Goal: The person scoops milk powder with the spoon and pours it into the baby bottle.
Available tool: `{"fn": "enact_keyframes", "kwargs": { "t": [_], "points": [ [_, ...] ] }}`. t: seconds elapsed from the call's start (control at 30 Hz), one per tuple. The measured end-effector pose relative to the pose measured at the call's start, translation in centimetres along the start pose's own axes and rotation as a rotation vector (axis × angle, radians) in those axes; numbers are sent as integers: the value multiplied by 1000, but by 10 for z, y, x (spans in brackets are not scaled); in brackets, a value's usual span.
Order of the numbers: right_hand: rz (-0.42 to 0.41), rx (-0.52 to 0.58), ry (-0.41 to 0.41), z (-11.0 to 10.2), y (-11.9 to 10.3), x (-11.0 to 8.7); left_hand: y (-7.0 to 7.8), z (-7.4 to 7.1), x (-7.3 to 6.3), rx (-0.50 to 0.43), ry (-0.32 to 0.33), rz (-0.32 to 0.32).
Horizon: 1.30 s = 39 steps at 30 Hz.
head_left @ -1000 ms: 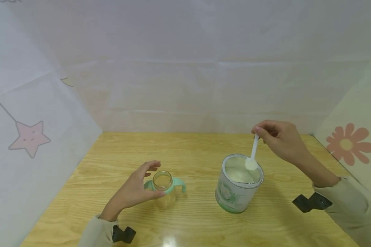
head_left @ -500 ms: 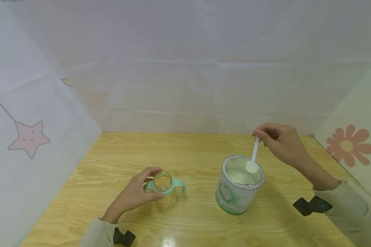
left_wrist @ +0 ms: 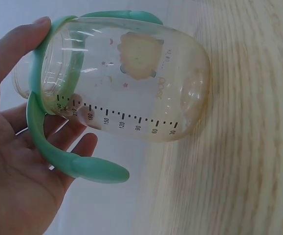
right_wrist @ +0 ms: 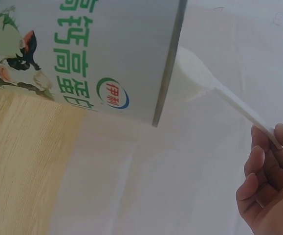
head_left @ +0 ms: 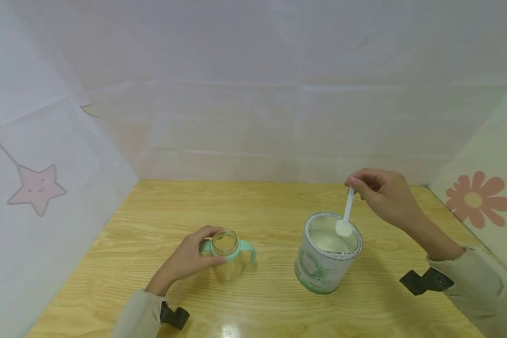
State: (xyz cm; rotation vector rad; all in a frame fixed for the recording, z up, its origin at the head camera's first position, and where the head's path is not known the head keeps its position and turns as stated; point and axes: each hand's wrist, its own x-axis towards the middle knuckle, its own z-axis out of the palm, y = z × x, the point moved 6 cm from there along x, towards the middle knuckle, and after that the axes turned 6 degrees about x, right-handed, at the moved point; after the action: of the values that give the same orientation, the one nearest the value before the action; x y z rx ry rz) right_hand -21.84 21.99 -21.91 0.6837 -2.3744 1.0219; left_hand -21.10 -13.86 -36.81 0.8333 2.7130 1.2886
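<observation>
My left hand [head_left: 191, 256] grips a clear baby bottle [left_wrist: 131, 83] by its neck, thumb on one side and fingers round the other. The bottle has no cap, a green two-handled collar [left_wrist: 36, 88] and a printed measuring scale; no contents show inside. Between thumb and fingers, my right hand [head_left: 384, 195] pinches the end of a white scoop [head_left: 348, 206]. The scoop's bowl, heaped with pale powder, hangs over the mouth of an open milk powder tin [head_left: 325, 263]. In the right wrist view the bowl sits just past the tin's rim [right_wrist: 168, 68].
Pale powder [head_left: 327, 240] lies inside the tin. The wooden table [head_left: 262, 202] runs back to a whitish cloth [head_left: 236, 126], with printed cloth at both sides. A dark wrist camera [head_left: 426, 280] is strapped to each sleeve.
My left hand has closed from a spread pose onto the bottle's neck, and the bottle has moved slightly right. My right hand and the scoop have lowered a little, then stayed still.
</observation>
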Motion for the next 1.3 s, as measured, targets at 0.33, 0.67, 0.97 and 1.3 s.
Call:
{"fn": "enact_keyframes", "kwargs": {
  "t": [0.33, 0.67, 0.97, 1.3],
  "points": [
    [20, -1, 6, 0, 1, 3, -4, -1, 7, -59, -61, -17],
    [58, -2, -33, 8, 4, 12, -7, 3, 5, -108, -68, -24],
    [67, 8, -57, 14, -3, 19, -6, 2, 6, -109, -57, -11],
    [67, 38, -80, 21, -12, 28, -5, 2, 5, -106, -56, -8]
  ]
}}
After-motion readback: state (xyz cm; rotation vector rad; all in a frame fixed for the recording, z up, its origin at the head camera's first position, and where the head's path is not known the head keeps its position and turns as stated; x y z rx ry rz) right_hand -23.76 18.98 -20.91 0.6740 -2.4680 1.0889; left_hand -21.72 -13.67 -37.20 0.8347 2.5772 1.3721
